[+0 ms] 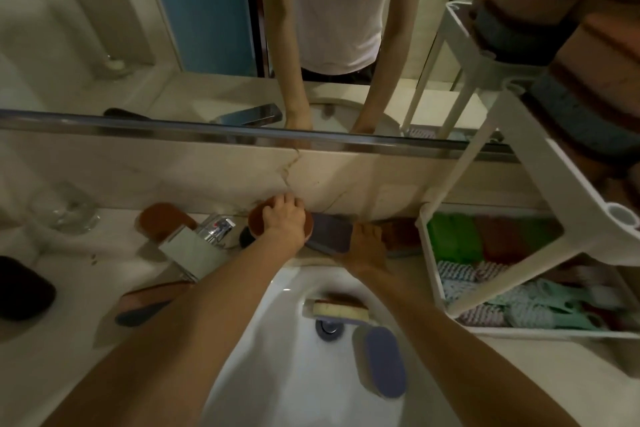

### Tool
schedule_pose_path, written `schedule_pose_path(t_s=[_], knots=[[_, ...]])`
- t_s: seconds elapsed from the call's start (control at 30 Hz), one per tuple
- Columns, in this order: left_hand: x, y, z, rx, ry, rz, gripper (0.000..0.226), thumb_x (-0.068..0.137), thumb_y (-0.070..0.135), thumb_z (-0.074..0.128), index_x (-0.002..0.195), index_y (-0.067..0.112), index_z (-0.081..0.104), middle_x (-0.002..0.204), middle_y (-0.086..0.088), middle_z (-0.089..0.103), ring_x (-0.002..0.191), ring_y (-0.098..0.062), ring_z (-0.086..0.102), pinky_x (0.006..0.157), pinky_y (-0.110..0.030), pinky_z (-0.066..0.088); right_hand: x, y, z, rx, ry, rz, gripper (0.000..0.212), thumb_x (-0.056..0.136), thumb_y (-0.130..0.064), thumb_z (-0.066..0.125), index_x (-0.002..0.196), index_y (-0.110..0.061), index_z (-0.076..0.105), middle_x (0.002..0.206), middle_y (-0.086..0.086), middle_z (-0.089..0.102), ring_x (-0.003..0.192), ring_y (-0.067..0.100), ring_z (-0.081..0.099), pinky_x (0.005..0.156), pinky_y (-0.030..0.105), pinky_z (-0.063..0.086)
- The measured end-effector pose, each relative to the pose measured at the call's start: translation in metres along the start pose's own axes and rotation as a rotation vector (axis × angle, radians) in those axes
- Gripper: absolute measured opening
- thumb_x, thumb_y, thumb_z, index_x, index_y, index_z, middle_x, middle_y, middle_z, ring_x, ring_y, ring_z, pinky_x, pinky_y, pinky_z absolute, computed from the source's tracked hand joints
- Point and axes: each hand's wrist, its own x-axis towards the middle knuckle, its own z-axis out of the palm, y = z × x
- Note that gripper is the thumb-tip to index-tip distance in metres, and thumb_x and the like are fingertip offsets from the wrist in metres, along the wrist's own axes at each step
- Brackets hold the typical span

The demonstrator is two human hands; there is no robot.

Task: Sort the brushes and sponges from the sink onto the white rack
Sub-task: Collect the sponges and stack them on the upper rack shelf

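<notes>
Gripping a round brown sponge (257, 220) behind the sink (277, 340), left hand (284, 218) fingers curled — right hand (367, 246) flat on a purple sponge (329, 230), grasp unclear.

Glossy white ceramic sink (277, 340), smooth. Chrome metal tap (216, 229), shiny, w/ reflections. Matt white plastic rack (512, 163). Sponges in the sink (384, 362): soft foam, rough blue scouring top. Knitted cloths in lower rack tray (460, 274), coarse texture. Pale stone-like table (69, 305), smooth, slightly satin. Clear glass cup (62, 206).
</notes>
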Motion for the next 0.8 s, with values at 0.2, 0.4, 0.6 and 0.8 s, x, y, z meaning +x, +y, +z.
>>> schedule_pose_path(t_s=[0.2,0.4,0.6,0.8], knots=[[-0.007,-0.004,-0.011,0.007,0.126,-0.010,0.069,0.084,0.023,0.063,0.140,0.007,0.026,0.145,-0.014,0.034,0.135,-0.029,0.031,0.109,-0.042,0.029,-0.011,-0.002,-0.009,0.198,0.075,0.027,0.080,0.074,-0.034,0.073,0.135,-0.005,0.031,0.139,0.017,0.039,0.128,0.034,0.038,0.106,0.044,0.035],[-0.051,-0.006,-0.037,-0.319,0.252,-0.066,0.084,0.074,0.027,0.073,0.137,0.005,0.023,0.137,-0.019,0.044,0.128,-0.034,0.043,0.106,-0.042,0.032,-0.052,0.000,-0.044,0.432,0.225,-0.007,0.074,0.072,-0.036,0.073,0.131,-0.013,0.035,0.130,0.012,0.050,0.119,0.029,0.049,0.103,0.042,0.043],[-0.121,-0.001,-0.072,-0.779,0.405,-0.186,0.076,0.079,0.045,0.065,0.133,0.005,0.028,0.133,-0.021,0.048,0.124,-0.037,0.044,0.098,-0.041,0.038,-0.119,0.003,-0.089,0.511,0.429,-0.227,0.068,0.076,-0.025,0.070,0.133,-0.013,0.034,0.130,0.009,0.052,0.116,0.024,0.054,0.087,0.021,0.042],[-0.183,0.017,-0.129,-0.944,0.625,-0.117,0.075,0.080,0.056,0.058,0.133,0.011,0.031,0.133,-0.015,0.048,0.125,-0.035,0.042,0.100,-0.042,0.036,-0.180,0.000,-0.148,0.604,0.627,-0.360,0.073,0.070,-0.033,0.072,0.127,-0.016,0.030,0.120,0.006,0.049,0.104,0.015,0.056,0.071,-0.001,0.043]])
